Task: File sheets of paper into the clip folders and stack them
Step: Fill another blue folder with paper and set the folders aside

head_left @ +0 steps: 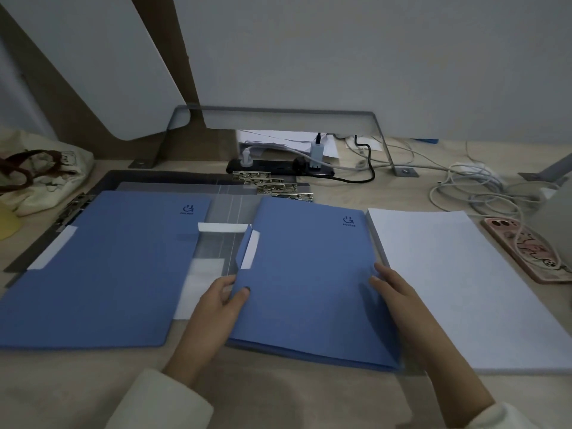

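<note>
A closed blue clip folder (306, 274) lies in front of me in the head view. My left hand (221, 297) grips its left edge, thumb on the cover and fingers underneath. My right hand (394, 289) rests on its right edge with the fingers on the cover. Another closed blue folder (102, 267) lies to the left. Between and behind them sit several open grey folders (216, 212) with metal clips (272, 184). A stack of white paper (458, 280) lies to the right, touching the held folder's side.
A phone in a pink case (526, 249) lies right of the paper, among white cables (473, 187). A black power strip (278, 165) sits behind the folders under a grey metal stand (272, 113). A cloth bag (37, 171) rests at the far left.
</note>
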Available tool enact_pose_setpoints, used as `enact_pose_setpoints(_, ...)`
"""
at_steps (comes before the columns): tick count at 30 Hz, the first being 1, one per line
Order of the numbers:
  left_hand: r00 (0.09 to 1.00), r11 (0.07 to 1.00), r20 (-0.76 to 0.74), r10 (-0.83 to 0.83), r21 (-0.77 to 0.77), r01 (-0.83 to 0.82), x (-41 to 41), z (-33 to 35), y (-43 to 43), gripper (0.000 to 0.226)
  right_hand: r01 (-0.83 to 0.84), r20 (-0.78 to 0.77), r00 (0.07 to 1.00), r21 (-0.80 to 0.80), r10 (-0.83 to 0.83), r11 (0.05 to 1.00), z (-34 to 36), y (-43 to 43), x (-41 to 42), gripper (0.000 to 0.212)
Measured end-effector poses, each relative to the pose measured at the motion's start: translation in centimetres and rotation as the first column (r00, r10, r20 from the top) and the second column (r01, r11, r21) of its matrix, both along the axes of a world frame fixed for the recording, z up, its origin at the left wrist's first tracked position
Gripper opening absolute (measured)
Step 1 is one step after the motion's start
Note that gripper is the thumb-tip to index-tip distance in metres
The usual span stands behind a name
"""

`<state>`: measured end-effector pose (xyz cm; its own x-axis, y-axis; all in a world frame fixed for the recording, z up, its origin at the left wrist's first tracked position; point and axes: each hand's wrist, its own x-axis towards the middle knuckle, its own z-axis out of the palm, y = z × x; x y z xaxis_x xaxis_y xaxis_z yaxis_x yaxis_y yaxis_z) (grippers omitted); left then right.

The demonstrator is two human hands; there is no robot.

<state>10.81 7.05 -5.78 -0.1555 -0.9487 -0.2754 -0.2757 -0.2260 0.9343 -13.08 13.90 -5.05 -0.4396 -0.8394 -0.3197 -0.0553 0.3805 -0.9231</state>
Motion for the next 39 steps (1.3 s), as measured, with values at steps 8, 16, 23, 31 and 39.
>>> enact_pose_setpoints(8,0.981,0.993,-0.169,-0.098,0.045,0.107,-0.7,1.9,0.3,0.023,-0.037,-0.193,0.981,-0.014,0.034,0.999,0.2,0.2,0.2,0.049)
enact_pose_setpoints(16,0.947,0.992,-0.318,-0.036,-0.124,-0.003,1.4,3.6,2.2,0.024,0.041,0.184,0.983,-0.113,-0.019,0.993,3.0,1.2,0.8,0.046)
enact_pose_setpoints(23,0.884,1.0,-0.468,0.004,-0.021,-0.016,2.2,4.0,3.3,0.026,-0.032,0.317,0.943,-0.222,0.103,0.975,4.5,1.5,1.2,0.027)
enact_pose_setpoints(31,0.782,0.997,-0.619,0.077,0.073,-0.04,4.3,5.4,1.4,0.04,-0.088,0.406,0.897,-0.22,0.173,0.972,4.0,2.1,2.5,0.031)
enact_pose_setpoints(39,0.872,0.968,-0.436,0.221,-0.008,-0.249,3.6,3.9,1.2,0.017,-0.127,0.3,0.936,-0.198,0.184,0.972,3.8,2.0,3.6,0.036)
